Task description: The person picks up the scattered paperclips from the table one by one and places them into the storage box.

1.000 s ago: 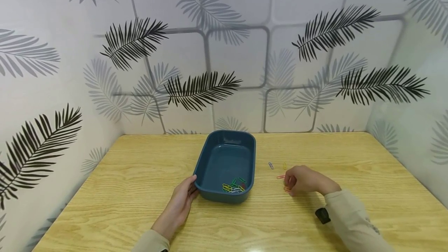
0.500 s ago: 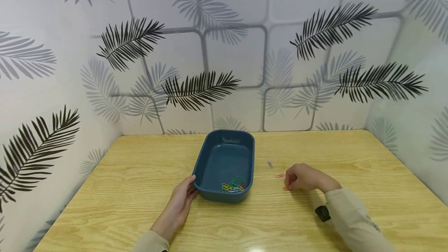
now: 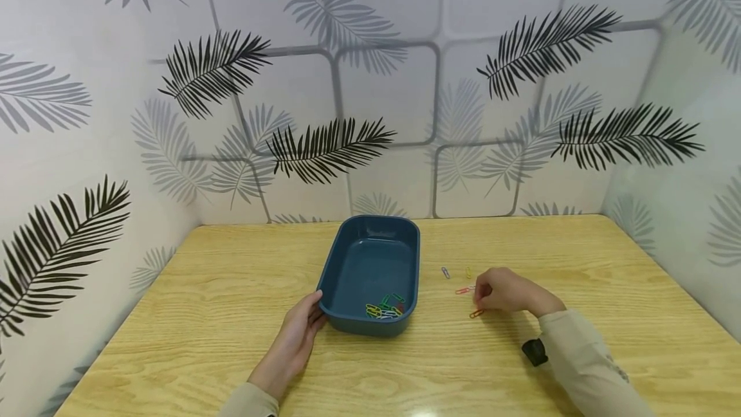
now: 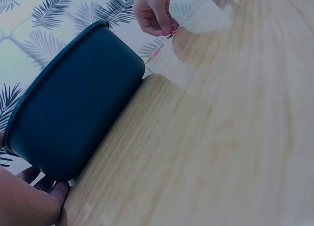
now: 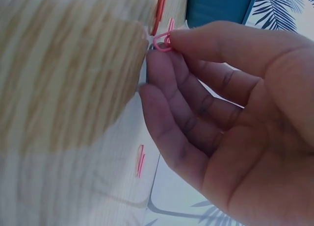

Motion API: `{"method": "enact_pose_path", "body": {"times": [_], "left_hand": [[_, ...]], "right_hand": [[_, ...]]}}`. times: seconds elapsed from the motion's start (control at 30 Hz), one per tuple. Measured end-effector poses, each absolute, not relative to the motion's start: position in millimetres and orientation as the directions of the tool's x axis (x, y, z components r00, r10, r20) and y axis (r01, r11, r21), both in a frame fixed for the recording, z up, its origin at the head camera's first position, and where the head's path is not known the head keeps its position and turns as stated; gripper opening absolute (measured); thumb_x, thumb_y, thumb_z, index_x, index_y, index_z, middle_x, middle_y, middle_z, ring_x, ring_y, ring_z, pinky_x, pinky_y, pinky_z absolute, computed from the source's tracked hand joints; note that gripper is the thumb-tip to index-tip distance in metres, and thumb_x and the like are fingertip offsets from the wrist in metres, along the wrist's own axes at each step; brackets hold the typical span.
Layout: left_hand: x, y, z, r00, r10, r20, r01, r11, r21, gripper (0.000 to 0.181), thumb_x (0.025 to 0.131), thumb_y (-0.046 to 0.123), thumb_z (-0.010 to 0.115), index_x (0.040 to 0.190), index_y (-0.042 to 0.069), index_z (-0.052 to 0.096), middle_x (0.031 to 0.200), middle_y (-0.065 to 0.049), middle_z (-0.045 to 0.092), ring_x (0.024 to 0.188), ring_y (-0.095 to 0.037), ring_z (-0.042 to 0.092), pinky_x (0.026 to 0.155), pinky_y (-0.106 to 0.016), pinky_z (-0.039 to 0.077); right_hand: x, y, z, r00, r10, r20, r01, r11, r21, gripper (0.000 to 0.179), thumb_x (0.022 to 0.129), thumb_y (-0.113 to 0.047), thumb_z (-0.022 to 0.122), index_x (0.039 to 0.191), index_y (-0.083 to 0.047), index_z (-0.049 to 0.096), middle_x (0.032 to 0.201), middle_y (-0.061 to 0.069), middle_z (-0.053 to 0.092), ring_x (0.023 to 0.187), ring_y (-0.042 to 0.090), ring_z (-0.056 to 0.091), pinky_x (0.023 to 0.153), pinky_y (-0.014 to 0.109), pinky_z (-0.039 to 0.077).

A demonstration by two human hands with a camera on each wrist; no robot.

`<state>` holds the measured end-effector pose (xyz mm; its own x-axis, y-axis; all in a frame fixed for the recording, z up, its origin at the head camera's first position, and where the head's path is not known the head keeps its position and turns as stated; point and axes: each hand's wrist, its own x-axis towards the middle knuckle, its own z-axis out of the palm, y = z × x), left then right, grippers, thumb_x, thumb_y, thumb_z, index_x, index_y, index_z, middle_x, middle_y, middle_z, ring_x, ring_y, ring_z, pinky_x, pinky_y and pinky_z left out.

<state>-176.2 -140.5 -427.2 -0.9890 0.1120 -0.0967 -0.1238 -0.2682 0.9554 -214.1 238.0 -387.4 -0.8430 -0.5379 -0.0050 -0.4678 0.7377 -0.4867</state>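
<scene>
A dark blue plastic bin stands on the table, with several green, yellow and white paper clips in its near end. At its near left corner my left hand holds it, thumb at the rim and fingers low against the wall. To the right of the bin, my right hand pinches a pink paper clip between thumb and fingertips. An orange paper clip lies on the table right by those fingertips. Just left of the hand is another pink paper clip.
Farther back on the wooden table lie a purple paper clip and a yellow paper clip. A leaf-patterned wall rises behind the table, with side walls at both ends. A black object shows at the right sleeve.
My right hand has drawn slightly back from the orange paper clip, which now shows more fully and has turned a little. My left hand keeps its hold on the bin.
</scene>
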Motion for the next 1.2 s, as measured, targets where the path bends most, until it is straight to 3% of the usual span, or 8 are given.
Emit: {"method": "enact_pose_path", "body": {"times": [0.33, 0.63, 0.97, 1.2], "left_hand": [[-175, -140, -427, -0.989, 0.116, -0.092, -0.12, -0.265, 0.957, 0.055, 0.103, 0.026, 0.044, 0.142, -0.011, 0.035, 0.144, -0.025, 0.039, 0.132, -0.032, 0.036, 0.111, -0.04, 0.028], [-175, -139, -425, -0.99, 0.092, -0.107, -0.128, -0.262, 0.957, 0.053, 0.103, 0.025, 0.045, 0.14, -0.011, 0.038, 0.14, -0.023, 0.043, 0.127, -0.029, 0.041, 0.107, -0.037, 0.033], [-176, -140, -426, -0.991, 0.094, -0.095, -0.116, -0.256, 0.96, 0.052, 0.103, 0.024, 0.044, 0.14, -0.012, 0.038, 0.14, -0.023, 0.043, 0.126, -0.028, 0.042, 0.107, -0.036, 0.033], [-176, -139, -427, -0.99, 0.094, -0.103, -0.124, -0.256, 0.959, 0.052, 0.103, 0.024, 0.043, 0.141, -0.011, 0.038, 0.141, -0.023, 0.043, 0.126, -0.027, 0.042, 0.108, -0.037, 0.031]], "right_hand": [[-216, 240, -386, -0.866, -0.5, 0.001, -0.427, 0.737, -0.524, 0.009, 0.086, -0.001, 0.069, 0.08, -0.006, 0.064, 0.075, -0.005, 0.059, 0.065, 0.01, 0.049, 0.059, 0.027, 0.044], [-222, 239, -379, -0.893, -0.449, -0.014, -0.338, 0.692, -0.639, 0.005, 0.086, 0.001, 0.061, 0.089, 0.002, 0.065, 0.073, 0.002, 0.061, 0.062, 0.015, 0.056, 0.057, 0.03, 0.049], [-234, 228, -368, -0.929, -0.37, -0.024, -0.197, 0.547, -0.813, 0.017, 0.091, -0.002, 0.055, 0.102, 0.009, 0.06, 0.077, 0.008, 0.06, 0.068, 0.019, 0.053, 0.071, 0.042, 0.052], [-240, 208, -362, -0.938, -0.344, 0.037, -0.21, 0.482, -0.85, 0.016, 0.094, -0.006, 0.056, 0.104, 0.006, 0.061, 0.09, 0.015, 0.063, 0.084, 0.036, 0.062, 0.079, 0.048, 0.054]]}}
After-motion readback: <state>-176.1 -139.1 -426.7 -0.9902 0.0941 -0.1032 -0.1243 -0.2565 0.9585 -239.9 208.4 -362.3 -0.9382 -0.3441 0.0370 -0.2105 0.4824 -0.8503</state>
